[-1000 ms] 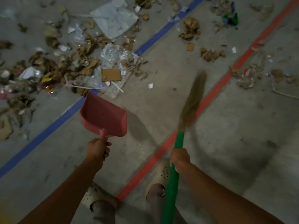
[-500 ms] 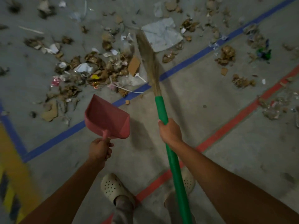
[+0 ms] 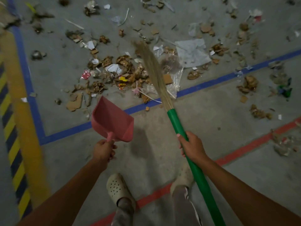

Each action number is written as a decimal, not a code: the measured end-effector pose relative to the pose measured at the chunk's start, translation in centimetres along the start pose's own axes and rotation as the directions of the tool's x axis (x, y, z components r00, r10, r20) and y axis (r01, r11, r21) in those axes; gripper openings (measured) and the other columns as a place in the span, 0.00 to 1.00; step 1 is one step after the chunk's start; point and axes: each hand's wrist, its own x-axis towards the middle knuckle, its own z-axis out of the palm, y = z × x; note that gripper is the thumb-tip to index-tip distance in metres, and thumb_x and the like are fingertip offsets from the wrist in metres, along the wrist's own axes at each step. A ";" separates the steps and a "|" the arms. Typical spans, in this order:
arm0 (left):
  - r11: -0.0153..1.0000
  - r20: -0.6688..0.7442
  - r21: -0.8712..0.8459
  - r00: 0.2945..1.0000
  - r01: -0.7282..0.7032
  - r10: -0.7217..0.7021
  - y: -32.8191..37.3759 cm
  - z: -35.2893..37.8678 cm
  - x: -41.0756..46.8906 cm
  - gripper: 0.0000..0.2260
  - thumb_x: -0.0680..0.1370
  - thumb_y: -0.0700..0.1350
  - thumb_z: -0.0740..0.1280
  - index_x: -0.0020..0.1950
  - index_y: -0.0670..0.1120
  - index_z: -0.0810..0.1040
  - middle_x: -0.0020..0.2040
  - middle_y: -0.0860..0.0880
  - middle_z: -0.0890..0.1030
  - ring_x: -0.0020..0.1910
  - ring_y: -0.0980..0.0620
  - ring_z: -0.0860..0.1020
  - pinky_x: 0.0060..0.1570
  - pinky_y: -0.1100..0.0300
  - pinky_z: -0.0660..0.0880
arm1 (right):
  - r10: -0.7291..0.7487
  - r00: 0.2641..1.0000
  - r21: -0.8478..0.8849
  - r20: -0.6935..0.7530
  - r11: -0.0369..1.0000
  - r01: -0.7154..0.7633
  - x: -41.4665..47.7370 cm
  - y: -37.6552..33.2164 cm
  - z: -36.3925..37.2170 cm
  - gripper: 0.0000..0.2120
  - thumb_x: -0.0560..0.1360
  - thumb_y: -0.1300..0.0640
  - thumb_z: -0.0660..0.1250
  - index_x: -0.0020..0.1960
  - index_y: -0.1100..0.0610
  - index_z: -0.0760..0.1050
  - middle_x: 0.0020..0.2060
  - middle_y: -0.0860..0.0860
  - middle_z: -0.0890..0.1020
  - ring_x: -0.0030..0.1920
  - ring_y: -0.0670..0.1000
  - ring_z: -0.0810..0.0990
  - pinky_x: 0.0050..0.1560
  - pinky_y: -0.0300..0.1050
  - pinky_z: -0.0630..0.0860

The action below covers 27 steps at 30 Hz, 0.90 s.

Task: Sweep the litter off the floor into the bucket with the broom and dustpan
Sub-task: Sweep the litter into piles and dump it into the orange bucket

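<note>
Litter (image 3: 125,74) strewn on grey floor (image 3: 211,121) with blue line (image 3: 211,83).

1 head-worn wide-angle view looks steeply down at the floor (image 3: 211,115) ahead.

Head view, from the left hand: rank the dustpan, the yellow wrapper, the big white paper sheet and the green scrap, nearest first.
1. Dustpan, held by the left hand itself.
2. Yellow wrapper, straight ahead, past the dustpan.
3. White paper sheet, farther off and to the right.
4. Green scrap, far right.
</note>
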 end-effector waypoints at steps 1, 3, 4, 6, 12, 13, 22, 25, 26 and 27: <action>1.000 -0.010 -0.008 1.000 0.012 -0.012 -0.3 0.0 0.1 0.08 0.83 0.45 0.63 0.46 0.43 0.73 0.40 0.44 0.78 0.26 0.52 0.68 0.23 0.63 0.62 | -0.016 1.000 -0.019 0.012 1.000 0.016 0.2 0.3 0.5 0.10 0.80 0.53 0.67 0.48 0.60 0.76 0.33 0.56 0.81 0.26 0.50 0.79 0.32 0.53 0.81; 0.999 -0.033 -0.016 0.999 0.039 -0.040 -0.9 0.2 0.3 0.09 0.83 0.45 0.63 0.47 0.42 0.74 0.37 0.45 0.77 0.26 0.52 0.68 0.23 0.63 0.62 | -0.036 0.996 -0.038 0.076 0.999 0.039 0.7 1.0 1.4 0.08 0.80 0.54 0.68 0.53 0.58 0.76 0.35 0.55 0.82 0.32 0.53 0.83 0.38 0.56 0.83; 0.998 -0.050 -0.022 0.997 0.057 -0.058 -1.3 0.4 0.3 0.09 0.83 0.46 0.63 0.48 0.41 0.75 0.36 0.46 0.77 0.25 0.52 0.68 0.23 0.63 0.62 | -0.027 0.991 -0.032 0.129 0.999 0.032 1.1 1.5 1.9 0.09 0.80 0.54 0.68 0.57 0.57 0.75 0.37 0.55 0.83 0.34 0.54 0.84 0.39 0.56 0.84; 0.995 -0.095 -0.057 0.992 0.083 -0.088 -2.1 1.1 0.2 0.10 0.83 0.46 0.63 0.48 0.40 0.75 0.35 0.45 0.77 0.23 0.53 0.67 0.22 0.64 0.61 | 0.002 0.967 -0.064 0.256 0.998 0.015 2.0 2.6 2.6 0.12 0.79 0.55 0.68 0.61 0.55 0.71 0.41 0.56 0.83 0.33 0.55 0.83 0.37 0.52 0.83; 0.980 -0.187 -0.123 0.967 0.154 -0.175 -5.4 5.5 -0.8 0.16 0.84 0.50 0.62 0.42 0.42 0.76 0.37 0.43 0.75 0.18 0.58 0.66 0.21 0.67 0.60 | 0.160 0.899 -0.523 0.407 0.848 0.086 6.3 6.9 2.0 0.18 0.77 0.51 0.69 0.62 0.58 0.73 0.53 0.58 0.82 0.51 0.59 0.82 0.44 0.46 0.74; 0.977 -0.188 -0.137 0.964 0.163 -0.187 -5.7 6.4 -0.8 0.16 0.84 0.51 0.62 0.42 0.42 0.76 0.37 0.43 0.75 0.18 0.58 0.66 0.20 0.68 0.60 | 0.225 0.886 -0.571 0.405 0.819 0.053 7.4 7.6 1.2 0.18 0.76 0.51 0.69 0.62 0.59 0.75 0.54 0.58 0.82 0.52 0.59 0.82 0.43 0.44 0.74; 0.987 -0.124 -0.102 0.983 0.121 -0.133 -1.0 15.1 0.5 0.08 0.84 0.45 0.62 0.51 0.41 0.74 0.37 0.44 0.75 0.16 0.59 0.66 0.17 0.70 0.59 | 0.387 0.922 -0.328 0.006 0.872 -0.364 16.4 8.7 -9.5 0.16 0.78 0.54 0.67 0.59 0.65 0.77 0.48 0.60 0.83 0.42 0.59 0.82 0.34 0.45 0.76; 0.990 -0.074 -0.093 0.991 0.109 -0.116 1.9 17.1 1.5 0.06 0.83 0.43 0.61 0.48 0.43 0.72 0.36 0.45 0.74 0.16 0.60 0.66 0.16 0.68 0.57 | 0.388 0.915 -0.087 -0.109 0.913 -0.398 17.6 8.2 -12.1 0.14 0.76 0.54 0.69 0.53 0.65 0.80 0.38 0.60 0.84 0.37 0.60 0.84 0.41 0.54 0.84; 0.991 -0.058 -0.088 0.993 0.101 -0.107 2.7 17.5 1.7 0.06 0.83 0.42 0.61 0.47 0.43 0.72 0.36 0.45 0.73 0.16 0.59 0.65 0.16 0.69 0.57 | 0.375 0.916 -0.043 -0.141 0.922 -0.385 17.6 8.0 -12.7 0.14 0.75 0.53 0.69 0.51 0.64 0.80 0.37 0.59 0.84 0.36 0.60 0.84 0.43 0.57 0.84; 0.992 -0.044 -0.083 0.994 0.092 -0.095 3.4 17.8 1.9 0.07 0.83 0.42 0.61 0.46 0.42 0.72 0.35 0.45 0.73 0.16 0.59 0.65 0.17 0.69 0.57 | 0.355 0.920 -0.024 -0.167 0.931 -0.363 17.4 7.8 -13.1 0.13 0.75 0.53 0.69 0.50 0.63 0.80 0.36 0.59 0.84 0.36 0.60 0.84 0.43 0.59 0.84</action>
